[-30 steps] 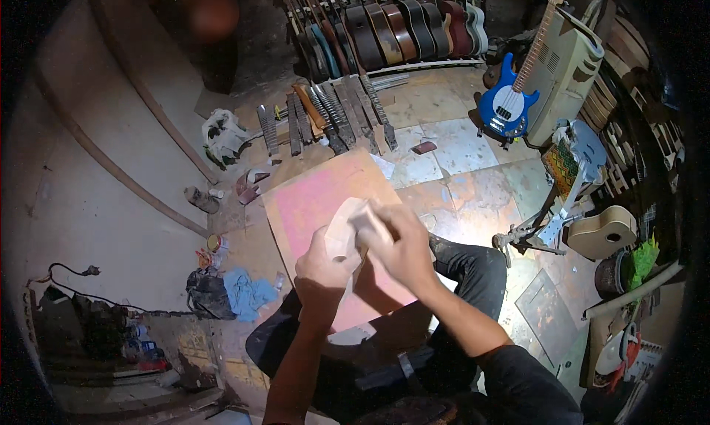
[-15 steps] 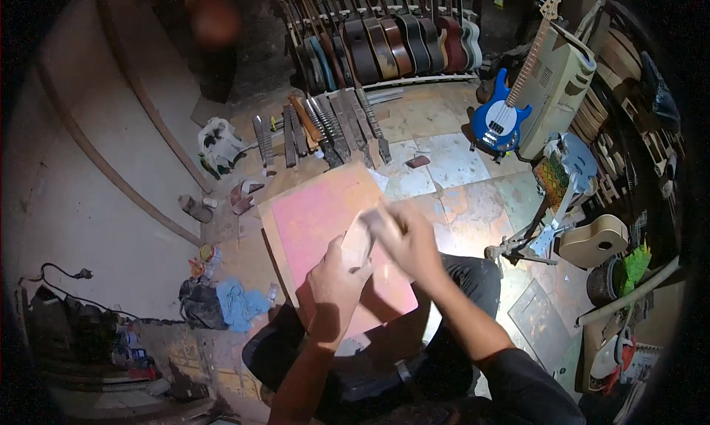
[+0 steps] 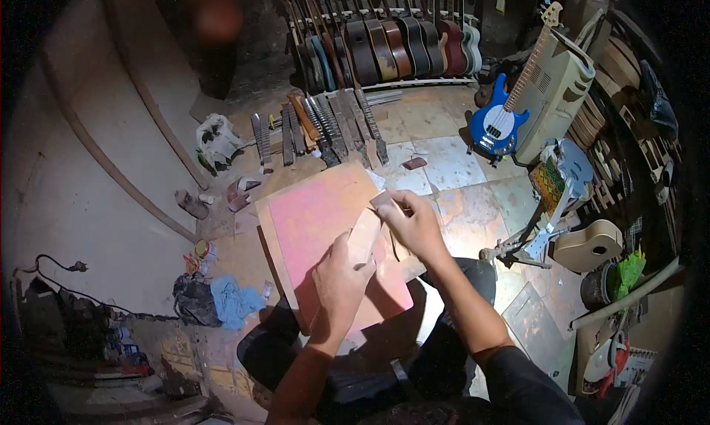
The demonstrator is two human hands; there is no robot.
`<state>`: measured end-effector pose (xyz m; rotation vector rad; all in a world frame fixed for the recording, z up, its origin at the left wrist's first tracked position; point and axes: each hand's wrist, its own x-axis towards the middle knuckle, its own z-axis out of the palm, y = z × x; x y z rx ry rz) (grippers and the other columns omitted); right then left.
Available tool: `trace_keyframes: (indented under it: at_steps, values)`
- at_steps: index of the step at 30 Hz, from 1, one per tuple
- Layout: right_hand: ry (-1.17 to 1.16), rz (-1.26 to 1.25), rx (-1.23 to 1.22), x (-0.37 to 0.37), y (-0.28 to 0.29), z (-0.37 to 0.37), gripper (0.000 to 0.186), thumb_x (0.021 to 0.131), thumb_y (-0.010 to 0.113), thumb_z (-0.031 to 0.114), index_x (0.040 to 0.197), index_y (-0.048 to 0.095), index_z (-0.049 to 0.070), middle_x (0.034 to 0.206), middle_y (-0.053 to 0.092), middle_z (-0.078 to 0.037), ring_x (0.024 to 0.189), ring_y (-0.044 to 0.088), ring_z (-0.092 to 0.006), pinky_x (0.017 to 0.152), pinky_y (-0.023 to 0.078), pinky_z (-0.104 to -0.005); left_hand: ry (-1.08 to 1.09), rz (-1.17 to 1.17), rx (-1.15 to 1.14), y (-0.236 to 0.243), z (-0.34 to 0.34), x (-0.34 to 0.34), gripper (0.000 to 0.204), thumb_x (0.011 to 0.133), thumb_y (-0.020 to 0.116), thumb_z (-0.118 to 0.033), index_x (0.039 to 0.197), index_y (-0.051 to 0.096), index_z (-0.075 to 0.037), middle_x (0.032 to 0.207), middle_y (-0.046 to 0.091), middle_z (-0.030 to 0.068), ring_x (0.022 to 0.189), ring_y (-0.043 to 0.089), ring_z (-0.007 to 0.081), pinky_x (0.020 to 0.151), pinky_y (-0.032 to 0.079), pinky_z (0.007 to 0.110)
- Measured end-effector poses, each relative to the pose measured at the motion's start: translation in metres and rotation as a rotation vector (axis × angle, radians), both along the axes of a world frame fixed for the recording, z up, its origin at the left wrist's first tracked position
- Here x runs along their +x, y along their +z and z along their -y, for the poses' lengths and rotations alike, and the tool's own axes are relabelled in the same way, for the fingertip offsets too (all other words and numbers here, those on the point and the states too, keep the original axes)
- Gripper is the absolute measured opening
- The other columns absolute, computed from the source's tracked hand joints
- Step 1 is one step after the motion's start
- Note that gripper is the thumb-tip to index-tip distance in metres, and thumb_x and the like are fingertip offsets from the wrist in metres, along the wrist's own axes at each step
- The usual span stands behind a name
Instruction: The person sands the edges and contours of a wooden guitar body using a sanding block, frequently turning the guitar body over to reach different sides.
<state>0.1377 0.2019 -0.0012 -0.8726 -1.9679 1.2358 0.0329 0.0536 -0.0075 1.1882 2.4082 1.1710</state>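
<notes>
My left hand (image 3: 342,283) is closed around a pale, flat piece of wood (image 3: 364,237), held up over a board. Pinched in my right hand (image 3: 416,231) is a small grey-brown piece of sandpaper (image 3: 384,201), at the far end of the wood. Whether the sandpaper touches the wood I cannot tell. Beneath both hands, across my lap, lies the board (image 3: 307,214), tan at its edges with a worn pink face. My left hand's shadow falls on its near part.
Several guitar necks (image 3: 336,126) lie on the floor ahead, before a rack of guitars (image 3: 384,52). A blue bass guitar (image 3: 497,126) stands at the far right. A folding stand (image 3: 518,251) and a guitar body (image 3: 589,246) are at right. A blue cloth (image 3: 235,301) lies at left.
My right hand, blurred before, now shows sharply, with the sandpaper a little farther out past the wood's end. My left hand still holds the wood in nearly the same place.
</notes>
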Motion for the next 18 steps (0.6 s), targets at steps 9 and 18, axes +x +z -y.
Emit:
trace_keyframes:
  at_steps: [9,18]
  values:
    - [0.007,0.125,0.164,0.006,0.012,0.013,0.048,0.086,0.08,0.03,0.123,0.071,0.002,0.105,0.07,-0.022,0.104,0.068,-0.0374,0.089,0.053,-0.0474,-0.021,-0.038,-0.007,0.004,-0.002,-0.001,0.049,0.085,0.075,-0.018,0.131,0.061,-0.009,0.101,0.074,0.0247,0.098,0.072,0.0432,0.082,0.058,0.048]
    - [0.036,0.085,0.31,0.002,0.015,0.029,0.036,0.087,0.079,0.029,0.115,0.074,0.007,0.102,0.065,-0.019,0.091,0.062,-0.0372,0.079,0.049,-0.0471,0.001,-0.018,0.039,-0.003,0.006,-0.005,0.051,0.083,0.076,-0.018,0.131,0.062,-0.01,0.102,0.074,0.0237,0.098,0.071,0.0432,0.082,0.057,0.047]
